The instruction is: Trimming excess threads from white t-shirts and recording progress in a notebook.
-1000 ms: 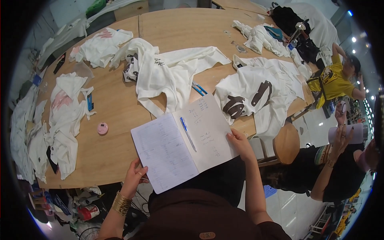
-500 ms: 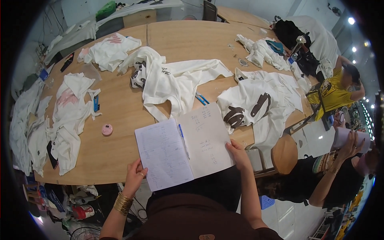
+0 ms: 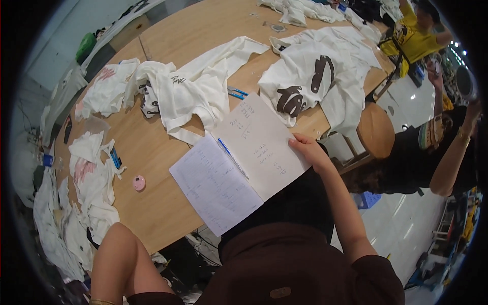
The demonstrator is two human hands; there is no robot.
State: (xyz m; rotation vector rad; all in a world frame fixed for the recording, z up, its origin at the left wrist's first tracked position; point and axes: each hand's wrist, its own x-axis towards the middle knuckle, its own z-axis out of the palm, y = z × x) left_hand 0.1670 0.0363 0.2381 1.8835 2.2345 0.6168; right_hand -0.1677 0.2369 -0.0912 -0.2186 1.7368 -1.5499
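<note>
My right hand (image 3: 306,151) grips the right edge of an open notebook (image 3: 277,173), thumb on top of the page. Both pages carry handwriting, and a blue pen (image 3: 231,156) lies along the fold. The notebook is tilted between my body and the table's near edge. My left forearm (image 3: 114,259) is bent back toward the lower left rim, with a bangle at the wrist; the left hand itself is outside the picture. Just past the notebook's top edge lie blue-handled thread snips (image 3: 237,92), beside a white garment with dark lettering (image 3: 185,96).
More white garments lie about the wooden table (image 3: 165,175), one with dark prints (image 3: 315,76) at right. A pink round tape measure (image 3: 139,183) and a blue tool (image 3: 116,159) lie at left. A round stool (image 3: 375,133) and two other people (image 3: 416,35) are at right.
My left hand has let go of the notebook and drawn back out of the picture. The notebook has turned clockwise in my right hand. The whole view has tilted.
</note>
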